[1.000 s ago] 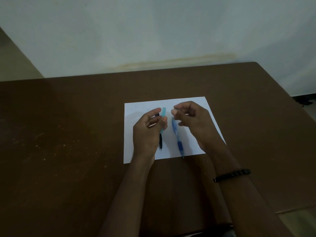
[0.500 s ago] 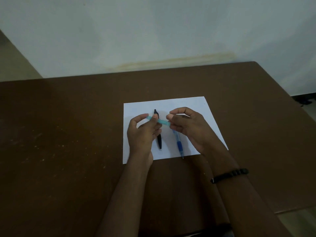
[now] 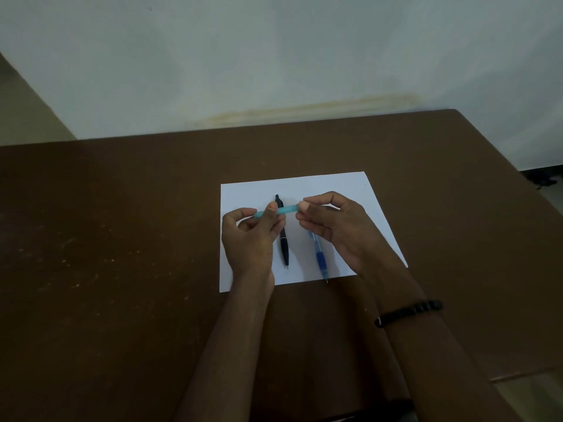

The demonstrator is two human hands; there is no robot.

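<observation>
A light-blue pen (image 3: 285,210) is held level just above a white sheet of paper (image 3: 335,190). My left hand (image 3: 251,239) grips its left part between thumb and fingers. My right hand (image 3: 335,226) pinches its right end with thumb and forefinger. On the paper under the hands lie a black pen (image 3: 284,243) and a blue pen (image 3: 320,257), both pointing toward me. The upper part of the blue pen is hidden by my right hand.
The paper lies on a brown table (image 3: 122,254) that meets a pale wall (image 3: 274,56) at the back. The table's right edge (image 3: 518,178) runs diagonally, with floor beyond it. A black bracelet (image 3: 409,312) sits on my right wrist.
The light-blue pen went from upright in my left hand to level between both hands. My right hand took hold of its right end, and the black pen came into view.
</observation>
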